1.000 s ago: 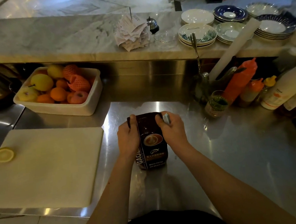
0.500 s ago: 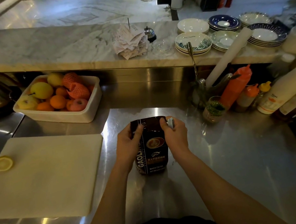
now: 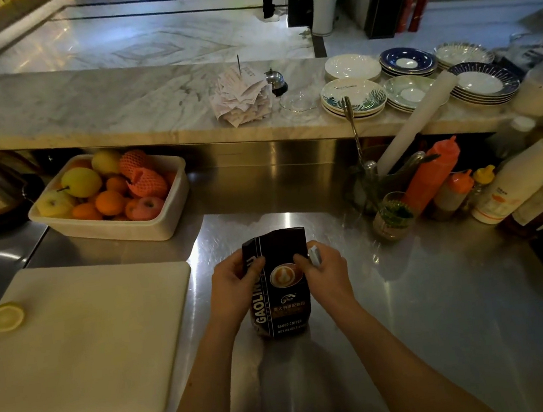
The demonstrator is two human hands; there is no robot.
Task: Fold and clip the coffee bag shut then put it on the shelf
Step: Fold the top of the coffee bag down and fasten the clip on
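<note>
A dark coffee bag point(image 3: 284, 302) with a latte picture stands upright on the steel counter point(image 3: 431, 305), its top flattened and sticking up. My left hand point(image 3: 232, 285) grips the bag's upper left edge. My right hand point(image 3: 327, 274) pinches the upper right edge, and a small white clip point(image 3: 314, 253) is tucked between its fingers beside the bag. No shelf is clearly in view.
A white cutting board point(image 3: 83, 337) with a lemon slice point(image 3: 5, 317) lies to the left. A fruit tub point(image 3: 114, 199) sits behind it. Sauce bottles point(image 3: 431, 174), a glass point(image 3: 390, 217) and a white bottle point(image 3: 521, 176) crowd the right. Stacked plates point(image 3: 415, 76) rest on the marble ledge.
The bag's top, folded down a second ago, now stands up unfolded. Both hands have slid lower on the bag's sides. The camera view has tilted upward.
</note>
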